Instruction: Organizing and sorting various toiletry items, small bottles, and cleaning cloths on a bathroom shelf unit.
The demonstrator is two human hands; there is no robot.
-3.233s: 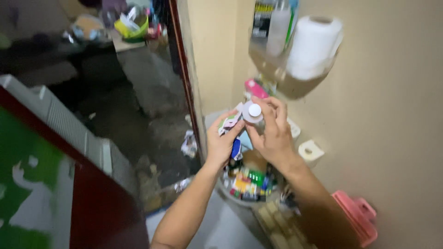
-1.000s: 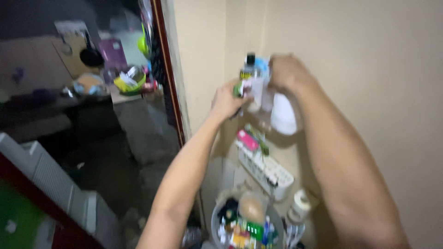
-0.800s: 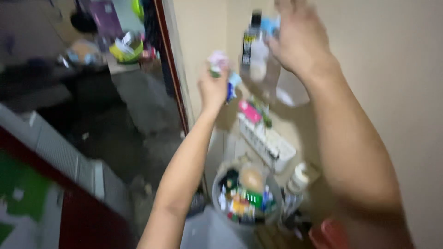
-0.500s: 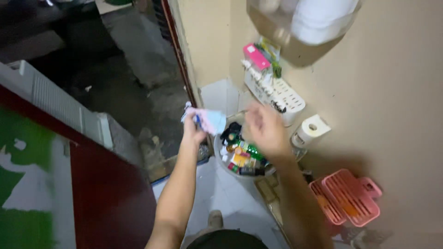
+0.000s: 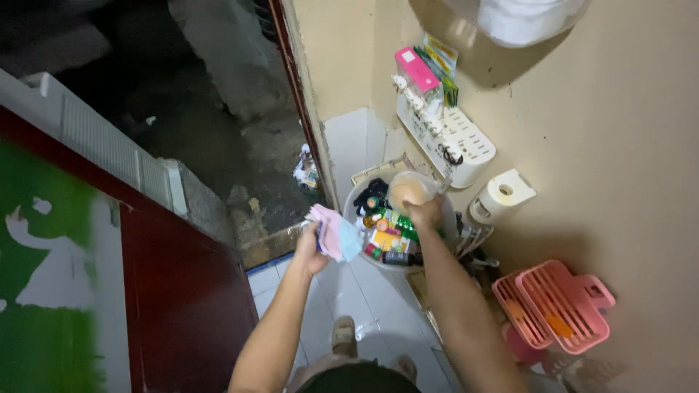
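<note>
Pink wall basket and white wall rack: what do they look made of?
Pink wall basket: apparently moulded plastic, matte, with thin slatted ribs. White wall rack: likely glossy plastic, with smooth rounded edges and punched slots. Neither shows a metallic glint.

The right hand [image 5: 424, 213], raised at the high wall shelf 1 second ago, has dropped into the round basin [image 5: 349, 200] of bottles; the left hand [image 5: 309, 247] lowered with its pink packets [image 5: 333, 233].

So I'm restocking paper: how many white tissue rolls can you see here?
2. One white tissue roll is mounted on the beige wall right of the round basin; another white roll sits in the clear holder at the top edge, partly cut off. Others may be hidden.
</note>
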